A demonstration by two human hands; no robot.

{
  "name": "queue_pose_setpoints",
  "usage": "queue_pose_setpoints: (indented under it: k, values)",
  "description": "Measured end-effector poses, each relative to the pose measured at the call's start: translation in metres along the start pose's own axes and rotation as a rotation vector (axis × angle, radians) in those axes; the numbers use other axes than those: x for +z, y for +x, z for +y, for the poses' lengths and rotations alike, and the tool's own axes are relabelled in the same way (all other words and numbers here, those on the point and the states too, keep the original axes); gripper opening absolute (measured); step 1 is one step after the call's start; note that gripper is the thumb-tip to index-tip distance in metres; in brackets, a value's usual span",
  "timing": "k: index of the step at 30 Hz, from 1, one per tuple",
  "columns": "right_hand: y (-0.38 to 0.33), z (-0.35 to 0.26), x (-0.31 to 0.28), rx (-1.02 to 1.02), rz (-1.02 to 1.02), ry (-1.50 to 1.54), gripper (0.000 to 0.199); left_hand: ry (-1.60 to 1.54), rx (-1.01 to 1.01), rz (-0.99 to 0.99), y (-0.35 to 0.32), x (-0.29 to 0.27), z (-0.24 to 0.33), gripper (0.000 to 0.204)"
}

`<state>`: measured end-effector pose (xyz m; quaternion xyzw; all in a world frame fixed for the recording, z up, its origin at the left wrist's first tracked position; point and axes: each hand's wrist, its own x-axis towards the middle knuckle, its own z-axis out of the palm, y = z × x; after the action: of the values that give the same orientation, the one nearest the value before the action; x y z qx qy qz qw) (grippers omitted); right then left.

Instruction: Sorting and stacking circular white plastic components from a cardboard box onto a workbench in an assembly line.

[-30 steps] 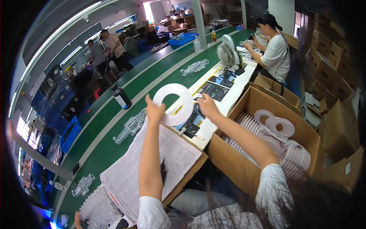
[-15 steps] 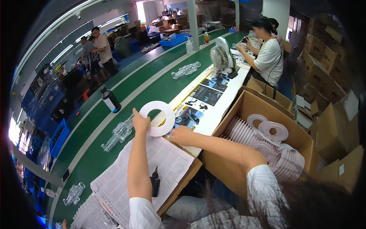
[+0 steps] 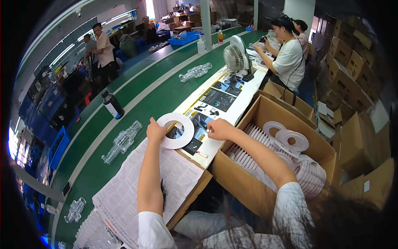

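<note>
My left hand [image 3: 156,132] grips the left edge of a flat white ring [image 3: 187,139] with a wide round hole, held over the printed white board [image 3: 226,114]. To its right, apart from the ring, my right hand [image 3: 222,130] is closed in a pinch. A tiny pale spot shows at its fingertips, too small to name. Beneath my left forearm, newspaper [image 3: 124,193] covers the near part of the worktop. A black object [image 3: 163,193] on the newspaper is mostly hidden by that forearm.
At my right stands a cardboard box [image 3: 232,172] holding several white spools [image 3: 292,141]. Clear plastic parts [image 3: 121,142] and a black bottle [image 3: 112,105] sit on the green conveyor belt [image 3: 145,108]. A fan [image 3: 235,56] stands farther along, near a seated co-worker [image 3: 288,60].
My right hand has moved away from the ring, up and to the right. The ring has shifted slightly right and down in my left hand. My left forearm now covers most of the black object.
</note>
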<state>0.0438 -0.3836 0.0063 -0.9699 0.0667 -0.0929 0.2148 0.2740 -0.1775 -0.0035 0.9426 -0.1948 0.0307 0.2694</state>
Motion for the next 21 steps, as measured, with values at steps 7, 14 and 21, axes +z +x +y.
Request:
queue_pose_setpoints:
  k: [7,14,21]
  values:
    - [-0.01,0.013,0.008,0.018,-0.041,-0.029,0.026,0.14,-0.055,-0.02,-0.003,0.006,0.01,0.055]
    - [-0.025,0.012,-0.003,0.013,-0.043,-0.109,0.033,0.289,0.001,-0.125,-0.017,0.0,0.024,0.055]
    - [-0.098,-0.02,-0.049,-0.109,0.164,-0.041,0.028,0.298,0.166,0.07,-0.023,-0.015,0.018,0.066]
